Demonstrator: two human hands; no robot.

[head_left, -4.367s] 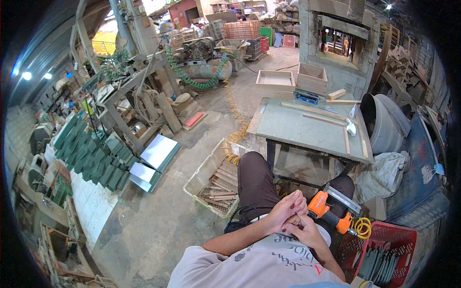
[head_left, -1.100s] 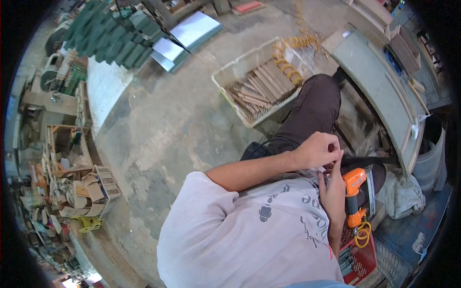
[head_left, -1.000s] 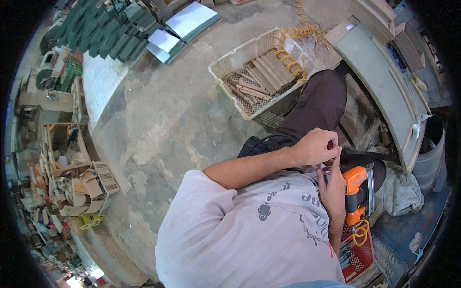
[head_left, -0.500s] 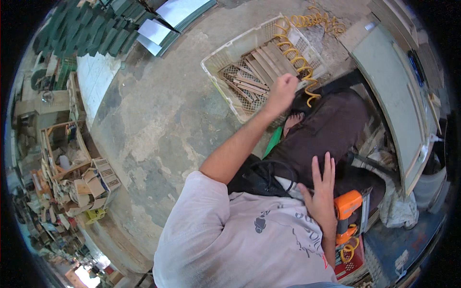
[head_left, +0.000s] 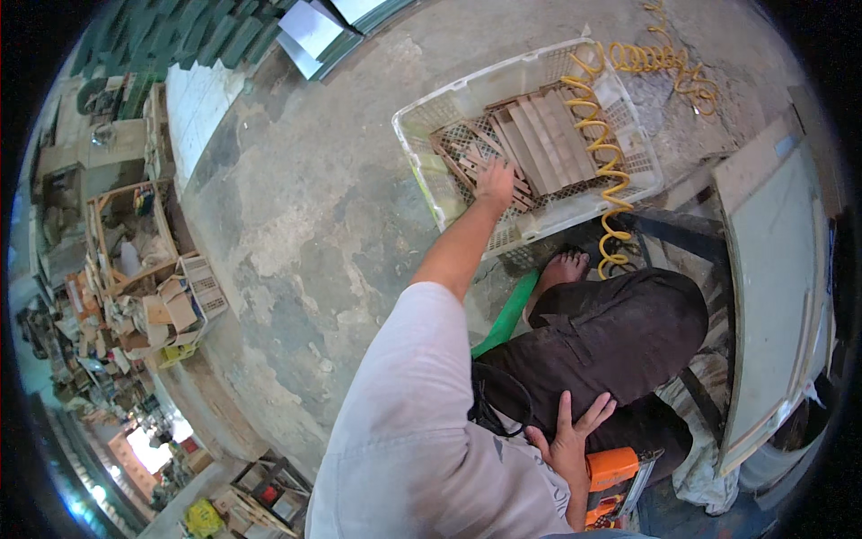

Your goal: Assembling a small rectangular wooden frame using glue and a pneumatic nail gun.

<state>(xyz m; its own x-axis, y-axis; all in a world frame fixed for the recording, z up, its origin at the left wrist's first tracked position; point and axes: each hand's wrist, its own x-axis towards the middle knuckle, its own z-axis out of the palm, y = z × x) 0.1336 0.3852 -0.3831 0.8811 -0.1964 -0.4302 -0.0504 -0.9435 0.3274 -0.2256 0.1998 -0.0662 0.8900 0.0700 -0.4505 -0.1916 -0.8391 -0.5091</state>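
Observation:
My left hand [head_left: 494, 186] reaches down into a white plastic basket [head_left: 530, 235]. Its fingers are apart over thin wooden strips [head_left: 474, 160] at the basket's left side; whether they touch the strips is hard to make out. Flat wooden slats [head_left: 545, 139] lie side by side just right of that hand. My right hand [head_left: 570, 442] is spread on my thigh, holding nothing. Close beside it is an orange nail gun [head_left: 613, 468], partly hidden by my wrist and arm.
A coiled yellow air hose [head_left: 600, 144] hangs across the basket's right side. A grey-green tabletop [head_left: 772, 269] stands at the right. Stacked green boards [head_left: 180, 36] are at the far left. Wooden crates and scraps [head_left: 171, 310] crowd the left side.
My left hand has gone from a closed pose above the basket's near edge down into it, opening over the strips. The view has shifted; my right hand stays on my thigh.

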